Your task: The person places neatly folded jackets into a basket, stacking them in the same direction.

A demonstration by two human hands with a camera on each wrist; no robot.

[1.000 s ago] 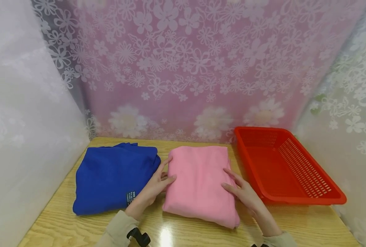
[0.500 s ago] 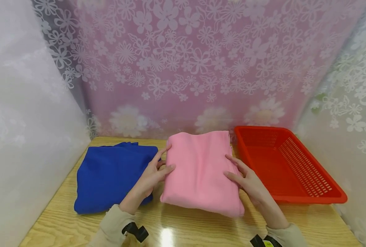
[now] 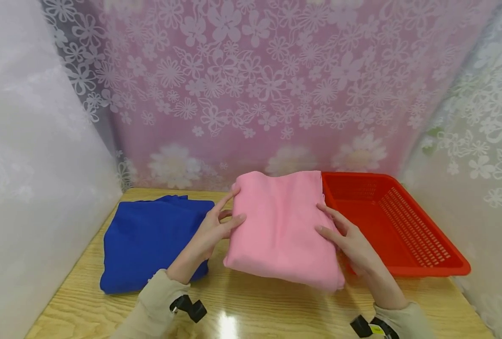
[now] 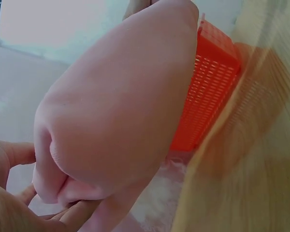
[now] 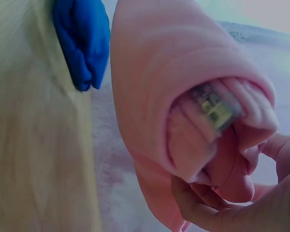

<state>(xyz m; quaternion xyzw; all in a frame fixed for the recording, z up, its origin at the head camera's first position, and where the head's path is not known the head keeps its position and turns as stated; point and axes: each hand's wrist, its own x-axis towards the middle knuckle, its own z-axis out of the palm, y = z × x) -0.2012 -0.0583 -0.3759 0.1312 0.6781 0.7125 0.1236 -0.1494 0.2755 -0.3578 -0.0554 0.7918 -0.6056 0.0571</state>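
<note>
1. Folded pink soft-fabric bundle [image 3: 280, 230] has been raised off the wood-grain table [image 3: 251, 303] and shifted slightly toward the red perforated plastic basket [image 3: 386, 226].
2. Judged: carry under way, nothing set down.
3. Bundle is pinched at opposite sides by left hand [image 3: 210, 231] and right hand [image 3: 354, 244], fingers partly curled, forearms angled inward.
</note>
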